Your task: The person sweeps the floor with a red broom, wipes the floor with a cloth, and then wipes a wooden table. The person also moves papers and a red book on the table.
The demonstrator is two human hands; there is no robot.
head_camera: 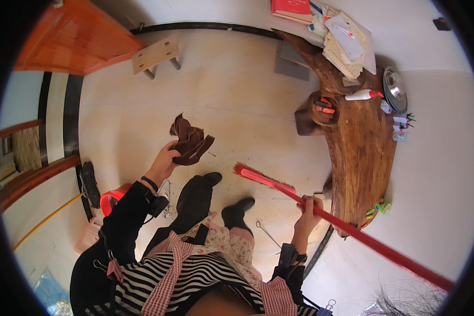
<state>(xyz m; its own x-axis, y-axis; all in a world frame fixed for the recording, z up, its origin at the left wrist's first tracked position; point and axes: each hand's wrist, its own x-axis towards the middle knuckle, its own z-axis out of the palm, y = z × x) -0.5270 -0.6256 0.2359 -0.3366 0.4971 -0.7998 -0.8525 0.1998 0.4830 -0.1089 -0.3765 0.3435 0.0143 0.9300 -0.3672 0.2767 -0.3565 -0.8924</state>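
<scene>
My left hand grips a crumpled brown cloth or leather-like piece by its lower left edge, held up over the floor. In my right hand is the red handle of a broom, fingers wrapped round it near the head. The red bristle head points left, above the floor in front of my shoes. Whether the bristles touch the floor I cannot tell. Small bits of debris lie on the pale floor, close to the brown piece.
A wooden slab table with papers, a white bottle and pens runs along the right. A small wooden stool stands at the upper left. Left of me are a red bucket, a dark brush or mop head and metal tongs right of my legs.
</scene>
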